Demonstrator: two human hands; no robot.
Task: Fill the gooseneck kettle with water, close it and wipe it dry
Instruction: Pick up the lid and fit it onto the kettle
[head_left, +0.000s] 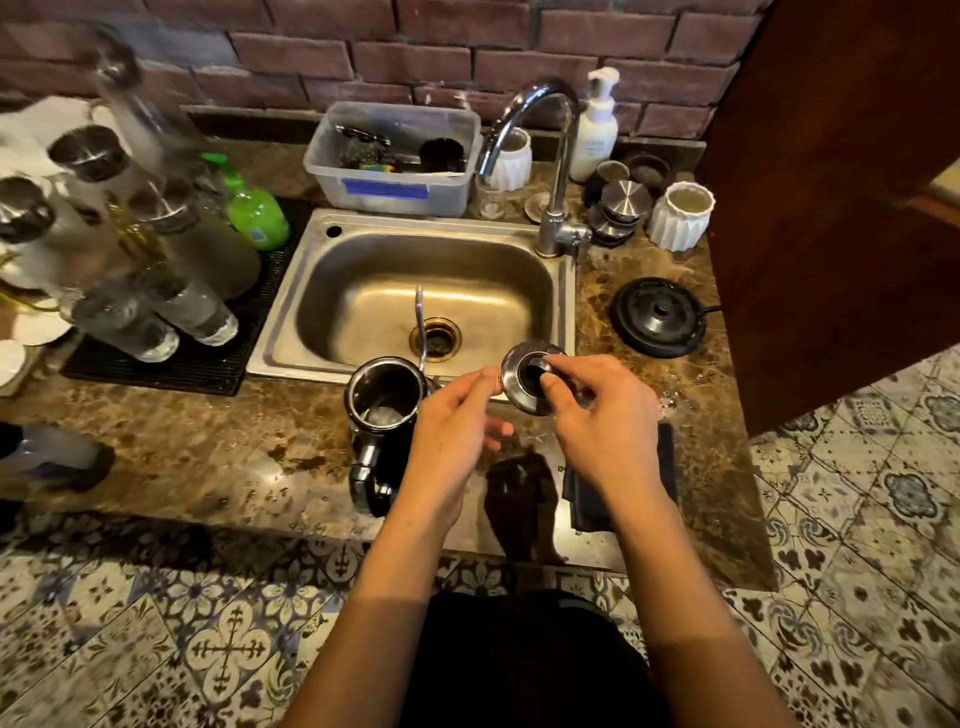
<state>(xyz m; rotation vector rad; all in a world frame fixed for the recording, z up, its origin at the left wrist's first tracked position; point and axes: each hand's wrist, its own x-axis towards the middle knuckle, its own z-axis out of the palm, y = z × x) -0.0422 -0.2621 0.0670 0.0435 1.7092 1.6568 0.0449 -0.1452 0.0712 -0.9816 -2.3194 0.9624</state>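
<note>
While both hands (524, 415) hold the lid (530, 376), open kettle (384, 400) beside sink (415, 306), cloth (587, 499) behind wrist.

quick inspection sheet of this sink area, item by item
surface: marbled counter, glossy, around a steel sink
job's things: gooseneck kettle open, water inside, at sink's front edge; lid off; dark cloth by the right wrist
clutter: plastic tub, green bottle, glasses on black mat
grippers: left hand and right hand both hold the lid
cables: cord from kettle base
surroundings: brick wall, patterned floor tiles
</note>
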